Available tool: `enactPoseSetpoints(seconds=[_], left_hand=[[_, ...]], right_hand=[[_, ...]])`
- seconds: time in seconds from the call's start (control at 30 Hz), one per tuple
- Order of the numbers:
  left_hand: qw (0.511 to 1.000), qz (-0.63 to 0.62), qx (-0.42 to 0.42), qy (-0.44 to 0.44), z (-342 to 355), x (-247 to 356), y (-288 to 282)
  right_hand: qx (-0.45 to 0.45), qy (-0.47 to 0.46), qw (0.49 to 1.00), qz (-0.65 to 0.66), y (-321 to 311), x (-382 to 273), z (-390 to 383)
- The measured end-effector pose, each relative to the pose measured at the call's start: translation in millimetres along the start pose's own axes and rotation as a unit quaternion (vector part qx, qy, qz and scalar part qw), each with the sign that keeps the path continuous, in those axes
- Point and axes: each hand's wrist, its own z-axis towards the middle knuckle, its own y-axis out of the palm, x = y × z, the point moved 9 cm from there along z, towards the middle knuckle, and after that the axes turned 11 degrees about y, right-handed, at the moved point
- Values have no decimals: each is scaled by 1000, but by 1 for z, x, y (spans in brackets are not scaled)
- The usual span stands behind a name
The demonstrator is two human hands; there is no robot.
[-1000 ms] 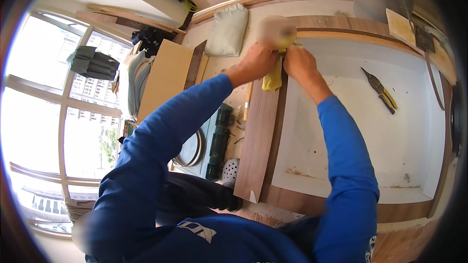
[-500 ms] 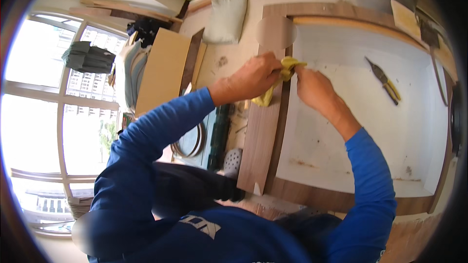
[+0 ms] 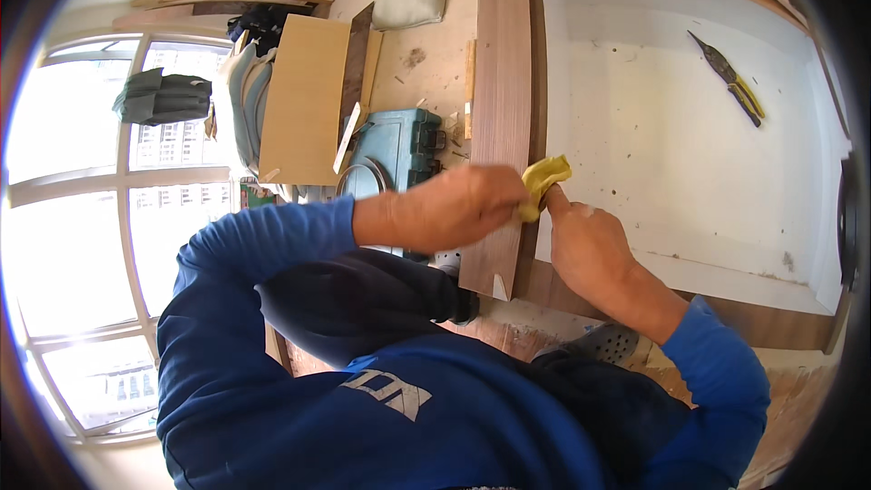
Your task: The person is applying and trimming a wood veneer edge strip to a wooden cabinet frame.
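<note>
The person is wiping a long dark wood-grain strip [image 3: 502, 82] with a small yellow cloth [image 3: 543, 181]. The cloth sits near the lower end of the strip, at its right edge, so I judge most of the length is behind it and only the short bottom part is left. The left hand [image 3: 458, 209] is closed around the cloth and presses it on the strip. The right hand [image 3: 588, 240] lies just beside it, one finger stretched up to touch the cloth, holding nothing. Yellow-handled snips [image 3: 733, 89] lie well apart on the white panel [image 3: 689, 172].

Soft yellow cloth [image 3: 543, 180]; matt wood-grain strip [image 3: 501, 82]
</note>
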Motion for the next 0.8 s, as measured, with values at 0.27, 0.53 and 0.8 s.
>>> enactPoseSetpoints(seconds=[0.27,0.53,0.8], left_hand=[[988,94,103,-66,49,-53,-60],[997,-58,-44,-1,-11,18,16],[991,54,94,-73,28,-39,-42]], right_hand=[[187,-8,981,60,-49,20,91],[9,40,997,66,8,-5,-22],[170,-2,982,84,-30,10,50]])
